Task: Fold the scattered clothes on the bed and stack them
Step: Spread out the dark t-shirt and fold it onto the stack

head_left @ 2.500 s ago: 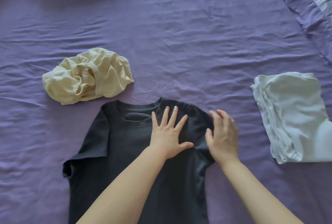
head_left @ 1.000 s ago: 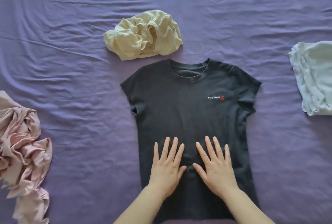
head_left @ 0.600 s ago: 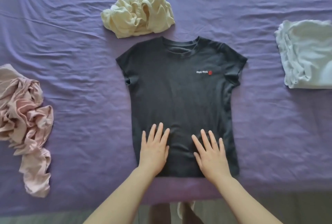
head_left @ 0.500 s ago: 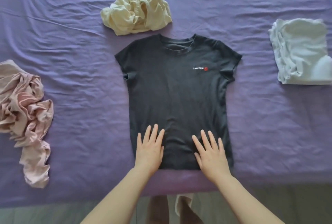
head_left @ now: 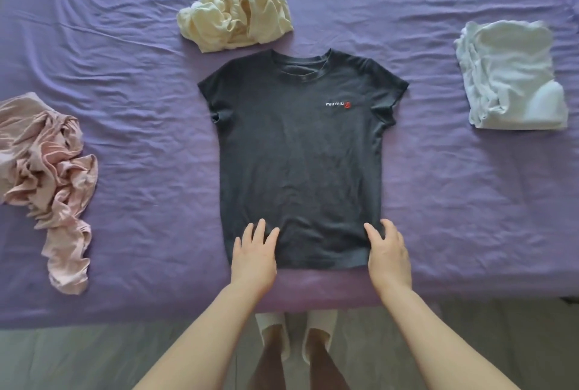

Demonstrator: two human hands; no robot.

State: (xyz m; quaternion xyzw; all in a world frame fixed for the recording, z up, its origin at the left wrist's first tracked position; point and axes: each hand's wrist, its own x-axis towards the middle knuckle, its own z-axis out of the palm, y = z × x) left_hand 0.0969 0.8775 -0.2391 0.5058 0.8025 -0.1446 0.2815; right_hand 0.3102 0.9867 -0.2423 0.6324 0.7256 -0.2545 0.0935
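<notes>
I see the dark T-shirt (head_left: 300, 154) spread flat, front up, on the purple bed sheet (head_left: 141, 114) at the middle of the view, its collar toward the far side and its hem at the near edge of the bed. A small white and red logo (head_left: 338, 104) sits on the chest, right of centre.

My left hand (head_left: 254, 254) lies palm down on the near left corner of the shirt, fingers straight and slightly spread, flat on the cloth at the hem. My right hand (head_left: 388, 252) rests at the near right corner, partly on the shirt and partly over its side edge; its fingers are a little bent and spread, and I cannot tell whether they pinch the fabric or only press on it.

Just beyond the collar, slightly to the left, a crumpled cream garment (head_left: 235, 15) sits in a heap, close to the shirt but apart from it. At the left edge a rumpled pink garment (head_left: 50, 176) trails toward the near side, well apart from the shirt. At the far right lies a folded white garment (head_left: 510, 76), also well apart.

Below the bed edge I see grey floor (head_left: 78, 358) and two feet in pale slippers (head_left: 294, 339).
</notes>
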